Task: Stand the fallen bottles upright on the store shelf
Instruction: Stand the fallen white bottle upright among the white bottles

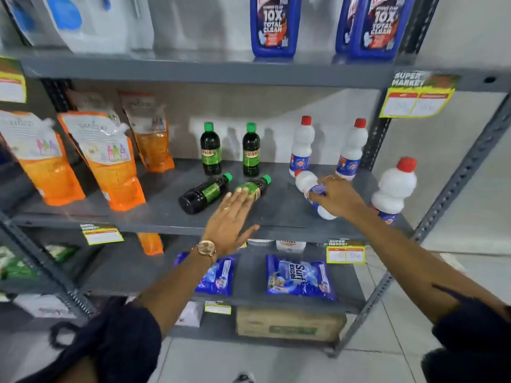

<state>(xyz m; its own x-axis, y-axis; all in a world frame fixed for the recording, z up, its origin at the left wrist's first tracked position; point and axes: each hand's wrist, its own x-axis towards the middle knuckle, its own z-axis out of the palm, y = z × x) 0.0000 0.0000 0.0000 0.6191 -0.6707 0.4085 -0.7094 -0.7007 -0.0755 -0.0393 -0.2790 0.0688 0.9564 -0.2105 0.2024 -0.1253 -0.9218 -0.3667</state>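
Observation:
On the grey middle shelf (154, 219) two dark bottles with green caps lie on their sides: one (203, 194) at the left, another (255, 187) beside it. My left hand (229, 222) is spread flat, fingertips reaching the second lying bottle. A white bottle with a blue label (307, 181) lies on its side to the right, and my right hand (336, 197) is closed over its middle. Two dark bottles (210, 149) (251, 150) stand upright behind, as do three white red-capped bottles (302, 146) (351, 150) (394, 189).
Orange refill pouches (107, 161) stand at the shelf's left. Blue cleaner bottles (275, 23) sit on the shelf above. Blue detergent packets (300, 277) lie on the shelf below, over a cardboard box (290, 324). Perforated steel uprights (453, 183) frame the right side; price tags (417, 95) hang from the edges.

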